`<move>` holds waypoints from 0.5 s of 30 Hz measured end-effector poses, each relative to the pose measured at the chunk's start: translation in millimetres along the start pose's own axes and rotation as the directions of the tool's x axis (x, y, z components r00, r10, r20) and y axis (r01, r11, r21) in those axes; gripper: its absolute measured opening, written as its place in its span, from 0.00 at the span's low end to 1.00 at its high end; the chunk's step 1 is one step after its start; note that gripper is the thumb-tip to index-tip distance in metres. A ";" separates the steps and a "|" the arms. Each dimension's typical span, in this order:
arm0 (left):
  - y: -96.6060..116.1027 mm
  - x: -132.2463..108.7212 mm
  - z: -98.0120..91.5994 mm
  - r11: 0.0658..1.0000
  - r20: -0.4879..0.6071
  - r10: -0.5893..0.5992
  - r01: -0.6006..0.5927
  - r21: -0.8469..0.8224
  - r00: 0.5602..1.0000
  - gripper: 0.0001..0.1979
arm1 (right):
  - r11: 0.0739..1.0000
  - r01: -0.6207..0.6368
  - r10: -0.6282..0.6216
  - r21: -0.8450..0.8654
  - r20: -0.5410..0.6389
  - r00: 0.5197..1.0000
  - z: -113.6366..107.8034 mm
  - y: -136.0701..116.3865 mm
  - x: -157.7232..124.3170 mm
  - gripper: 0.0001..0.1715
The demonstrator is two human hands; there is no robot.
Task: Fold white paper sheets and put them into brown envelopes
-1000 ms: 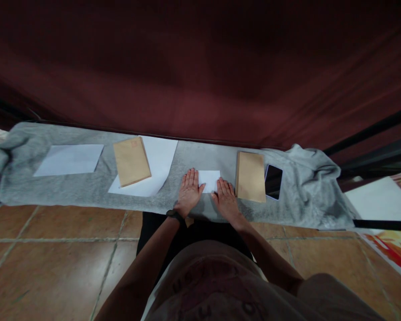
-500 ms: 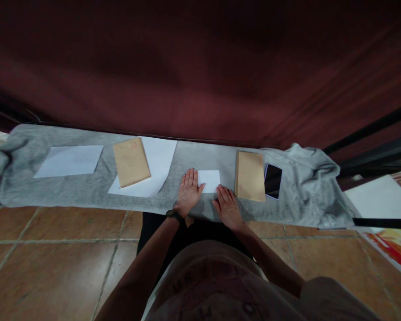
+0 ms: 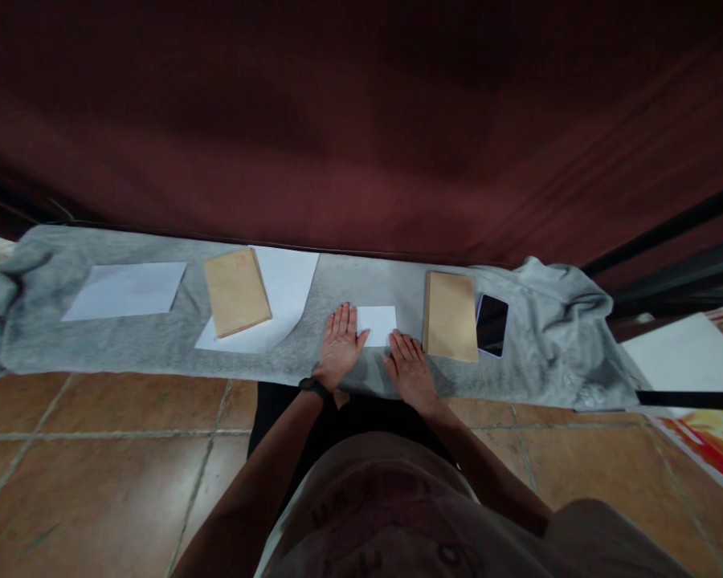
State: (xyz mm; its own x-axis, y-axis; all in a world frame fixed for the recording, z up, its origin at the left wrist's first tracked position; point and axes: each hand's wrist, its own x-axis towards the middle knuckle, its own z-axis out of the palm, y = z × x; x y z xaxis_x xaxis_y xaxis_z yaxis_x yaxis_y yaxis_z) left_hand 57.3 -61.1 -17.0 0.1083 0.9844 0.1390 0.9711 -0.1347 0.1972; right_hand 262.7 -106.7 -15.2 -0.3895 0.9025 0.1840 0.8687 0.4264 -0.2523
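Note:
A small white rectangle of paper, perhaps folded, lies on the grey cloth in front of me. My left hand rests flat along its left edge, fingers stretched out and thumb over the paper's lower left corner. At the lower right corner lies my right hand, palm down with its fingers extended; the fingertips touch or nearly touch the paper. Just right of that hand is a stack of brown envelopes. Neither hand grips anything.
A phone lies right of the stack. To the left, more brown envelopes sit on a large white sheet, with another white sheet farther left. The grey cloth covers a narrow surface against a dark red hanging fabric.
Almost nothing differs. My right hand may have shifted very slightly away from me along the paper's edge; my left hand stays in place.

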 end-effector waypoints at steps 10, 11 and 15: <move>0.8 -11.6 -12.4 0.996 0.054 0.080 -0.082 0.032 0.995 0.31 | 0.998 -0.054 0.053 -0.020 -0.031 0.998 9.8 5.3 40.9 0.32; 0.8 -14.5 -13.2 0.995 0.053 0.091 -0.092 0.028 0.995 0.31 | 0.998 -0.054 0.053 -0.023 -0.034 0.998 10.4 5.5 42.0 0.32; 0.3 -27.4 -14.0 0.991 0.044 0.134 -0.135 0.010 0.990 0.31 | 0.997 -0.066 0.065 -0.027 -0.043 0.997 12.5 4.9 43.0 0.32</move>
State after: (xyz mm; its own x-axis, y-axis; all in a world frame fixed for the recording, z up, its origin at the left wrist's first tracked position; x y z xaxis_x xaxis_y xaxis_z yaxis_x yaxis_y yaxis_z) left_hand 51.7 -89.8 -7.3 0.2468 0.9614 0.1218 0.9496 -0.2650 0.1672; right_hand 246.4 -65.1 -20.4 -0.3188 0.9248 0.2076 0.9006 0.3639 -0.2379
